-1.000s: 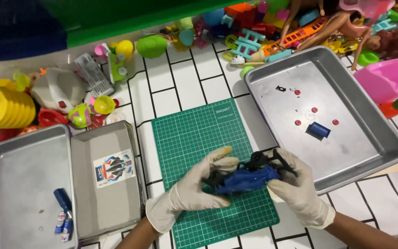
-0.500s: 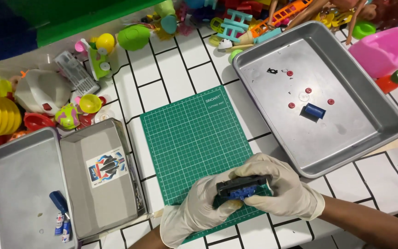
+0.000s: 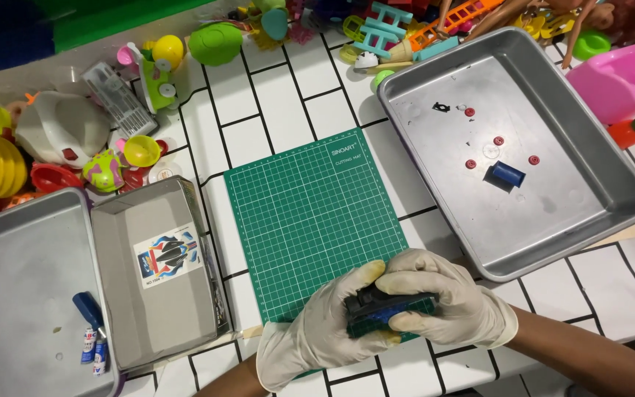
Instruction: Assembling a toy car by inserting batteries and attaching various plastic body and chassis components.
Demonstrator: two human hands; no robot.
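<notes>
Gripping blue toy car (image 3: 380,312), both hands

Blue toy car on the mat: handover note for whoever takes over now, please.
Left hand and right hand, both gloved, clasp the blue and black toy car together over the near edge of the green cutting mat.
Done: a small blue cylinder, four red discs and a small black piece lie in the right metal tray.
Left: the car body is in hand, not in any tray.
</notes>
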